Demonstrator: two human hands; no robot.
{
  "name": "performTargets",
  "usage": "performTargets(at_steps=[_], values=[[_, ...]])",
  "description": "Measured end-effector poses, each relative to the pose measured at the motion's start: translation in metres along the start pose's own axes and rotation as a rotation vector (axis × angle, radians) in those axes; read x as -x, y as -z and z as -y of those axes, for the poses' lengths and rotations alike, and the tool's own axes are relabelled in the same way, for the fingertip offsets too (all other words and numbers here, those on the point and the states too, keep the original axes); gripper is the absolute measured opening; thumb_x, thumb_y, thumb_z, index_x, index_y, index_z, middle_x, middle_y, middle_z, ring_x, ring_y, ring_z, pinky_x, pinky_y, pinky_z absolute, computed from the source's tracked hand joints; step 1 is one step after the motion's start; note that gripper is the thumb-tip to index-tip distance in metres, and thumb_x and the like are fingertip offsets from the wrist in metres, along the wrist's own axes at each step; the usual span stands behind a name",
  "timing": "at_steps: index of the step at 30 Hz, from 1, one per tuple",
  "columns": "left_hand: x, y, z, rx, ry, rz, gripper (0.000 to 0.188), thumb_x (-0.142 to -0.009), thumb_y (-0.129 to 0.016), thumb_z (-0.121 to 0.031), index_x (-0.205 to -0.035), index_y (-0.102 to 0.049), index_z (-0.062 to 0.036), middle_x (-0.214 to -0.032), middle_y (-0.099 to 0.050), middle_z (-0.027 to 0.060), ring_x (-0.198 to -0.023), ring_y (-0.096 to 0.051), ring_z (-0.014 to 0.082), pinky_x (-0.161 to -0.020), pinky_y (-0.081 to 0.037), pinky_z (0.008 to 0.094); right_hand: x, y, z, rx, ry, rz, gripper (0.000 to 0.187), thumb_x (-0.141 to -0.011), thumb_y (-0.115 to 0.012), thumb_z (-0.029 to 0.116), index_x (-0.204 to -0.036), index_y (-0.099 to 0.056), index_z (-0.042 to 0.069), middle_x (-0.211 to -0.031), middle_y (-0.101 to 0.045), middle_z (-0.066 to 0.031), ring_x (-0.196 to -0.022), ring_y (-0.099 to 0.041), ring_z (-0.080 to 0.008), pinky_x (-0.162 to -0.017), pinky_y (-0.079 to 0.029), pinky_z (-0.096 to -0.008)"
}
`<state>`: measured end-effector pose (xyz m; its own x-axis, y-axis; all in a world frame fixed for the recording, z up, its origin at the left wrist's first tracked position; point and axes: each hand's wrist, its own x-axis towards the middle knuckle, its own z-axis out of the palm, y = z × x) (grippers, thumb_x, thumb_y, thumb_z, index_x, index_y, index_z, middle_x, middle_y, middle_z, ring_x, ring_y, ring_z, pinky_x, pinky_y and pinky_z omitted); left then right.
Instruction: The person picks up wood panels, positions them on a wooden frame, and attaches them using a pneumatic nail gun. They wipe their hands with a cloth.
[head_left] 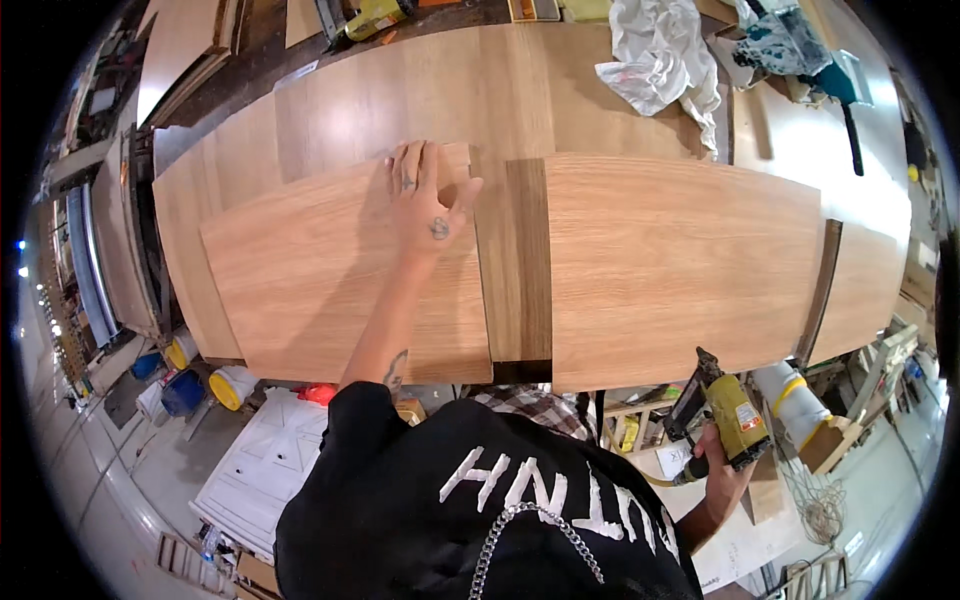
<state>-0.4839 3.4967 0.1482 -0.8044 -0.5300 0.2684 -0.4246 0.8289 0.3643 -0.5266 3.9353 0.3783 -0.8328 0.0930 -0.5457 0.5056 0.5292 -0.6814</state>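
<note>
nearby, crumpled rag (pixel 660 55) (beyond panels (pixel 680 260))

The wide right light-oak panel (pixel 680 265) lies bare, so a hand can pass freely over it. At the far edge of the bench, the crumpled white cloth (pixel 660 55) and the teal power tool (pixel 835 80) block the way.

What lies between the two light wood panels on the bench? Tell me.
In the head view, a narrow strip of darker brown wood shows between the left panel, under the left hand, and the right panel.
</note>
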Motion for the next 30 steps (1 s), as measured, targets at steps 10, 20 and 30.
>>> performTargets(at_steps=[10, 20, 30], values=[[0.001, -0.006, 0.002, 0.065, 0.038, -0.035, 0.075, -0.078, -0.072, -0.053, -0.123, -0.058, 0.0041, -0.13, -0.054, 0.0173, -0.129, -0.045, 0.0333, -0.112, -0.029, 0.0538, -0.009, -0.039, 0.064, 0.306, 0.091, 0.11, 0.059, -0.071, -0.088, 0.011, -0.116, -0.054, -0.005, -0.103, -0.067, -0.0142, -0.094, -0.064, -0.0202, -0.077, -0.053, -0.0312], [0.006, 0.004, 0.0, 0.078, 0.107, 0.029, 0.086, -0.076, -0.068, -0.064, -0.127, -0.055, 0.0033, -0.132, -0.052, 0.0171, -0.131, -0.041, 0.0314, -0.115, -0.024, 0.0531, -0.067, -0.2, 0.236, 0.764, 0.656, 0.552, 0.055, -0.075, -0.082, 0.044, -0.098, -0.063, -0.003, -0.082, -0.067, -0.0102, -0.067, -0.064, -0.0141, -0.055, -0.051, -0.0273], [0.004, 0.003, 0.004, 0.118, 0.094, 0.04, 0.084, -0.075, -0.071, -0.059, -0.128, -0.053, 0.0039, -0.131, -0.051, 0.0168, -0.131, -0.042, 0.0336, -0.114, -0.025, 0.0523, -0.148, -0.341, 0.237, 0.765, 0.456, 0.964, 0.03, -0.079, -0.079, 0.031, -0.078, -0.064, 0.005, -0.054, -0.055, 0.0007, -0.04, -0.05, -0.0071, -0.039, -0.04, -0.0212]])
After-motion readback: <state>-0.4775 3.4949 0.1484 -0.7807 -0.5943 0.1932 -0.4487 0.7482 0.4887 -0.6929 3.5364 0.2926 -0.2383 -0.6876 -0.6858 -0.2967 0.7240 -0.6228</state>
